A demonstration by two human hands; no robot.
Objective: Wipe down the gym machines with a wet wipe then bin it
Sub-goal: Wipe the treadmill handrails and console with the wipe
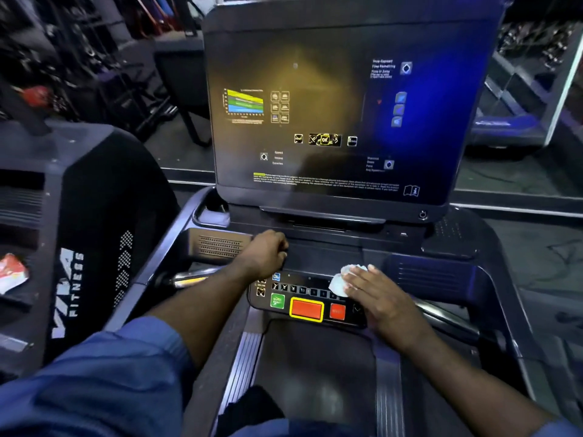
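I stand on a dark treadmill facing its tall console screen [331,105]. Below the screen lies the button panel [307,302] with a green button, a large red one framed in yellow and a smaller red one. My right hand [378,294] lies flat with straight fingers on a white wet wipe [342,279], pressing it onto the right part of the button panel. My left hand [268,250] is a curled fist resting on the console ledge above the panel's left end; whether it holds anything is hidden.
A neighbouring black machine [79,247] marked "VIA FITNESS" stands close on the left, with a red and white packet [12,274] on it. A silver handlebar [189,277] sticks out left of the panel. Another machine [504,127] is visible far right.
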